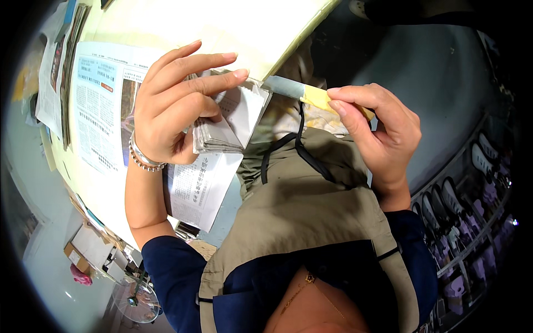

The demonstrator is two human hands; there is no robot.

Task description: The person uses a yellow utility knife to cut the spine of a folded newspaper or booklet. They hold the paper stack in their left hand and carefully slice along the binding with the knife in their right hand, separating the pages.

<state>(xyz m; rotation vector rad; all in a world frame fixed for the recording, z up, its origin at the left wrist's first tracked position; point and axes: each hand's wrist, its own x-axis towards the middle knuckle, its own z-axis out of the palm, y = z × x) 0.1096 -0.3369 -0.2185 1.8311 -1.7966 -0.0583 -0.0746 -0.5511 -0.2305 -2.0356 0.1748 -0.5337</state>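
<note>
My left hand (180, 102) rests at the table's right edge, its bent index finger and thumb gripping the left side of a stack of thin greyish sheets (219, 136). Its other three fingers stretch out over the stack. To the right, my right hand (383, 119) pinches a flat narrow strip-like tool (319, 98) between thumb and index finger. That tool is yellow at the held end and grey toward the stack. Its grey tip meets or overlaps the stack's right corner; I cannot tell which. Under the stack, a printed newspaper (202, 186) hangs past the table edge.
More newspaper (100, 111) covers the pale table (233, 28) on the left, beside a pile of papers (72, 77). A rack of dark and purple items (455, 222) stands low on the right. Near the lower left are a fan (135, 301) and a cardboard box (78, 258).
</note>
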